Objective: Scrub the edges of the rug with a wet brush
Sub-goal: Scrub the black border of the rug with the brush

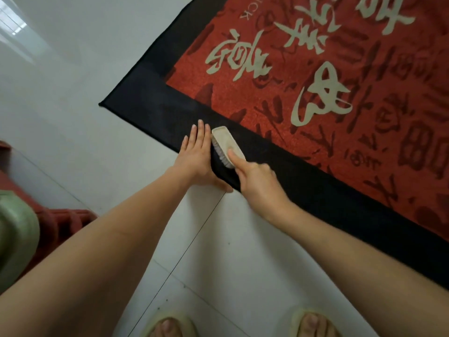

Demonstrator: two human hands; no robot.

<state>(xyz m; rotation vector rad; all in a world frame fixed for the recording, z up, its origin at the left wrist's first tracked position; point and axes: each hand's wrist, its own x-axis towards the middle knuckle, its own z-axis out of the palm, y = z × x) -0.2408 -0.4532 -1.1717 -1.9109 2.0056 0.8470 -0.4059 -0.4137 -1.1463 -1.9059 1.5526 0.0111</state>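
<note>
Brush on the rug's black border, left palm pinning the cloth beside it.

My right hand [255, 178] grips the near end of the scrub brush [227, 145], index finger laid along its back. Bristles sit on the black border [315, 190] of the red rug [340, 93]. The brush's long axis points away from me, crossing the border, so I judge the stroke runs out and back. My left hand [198, 156] lies flat, fingers straight and together, just left of the brush. Beyond them: the rug's corner [103, 104], on the white tile floor [73, 93].
</note>
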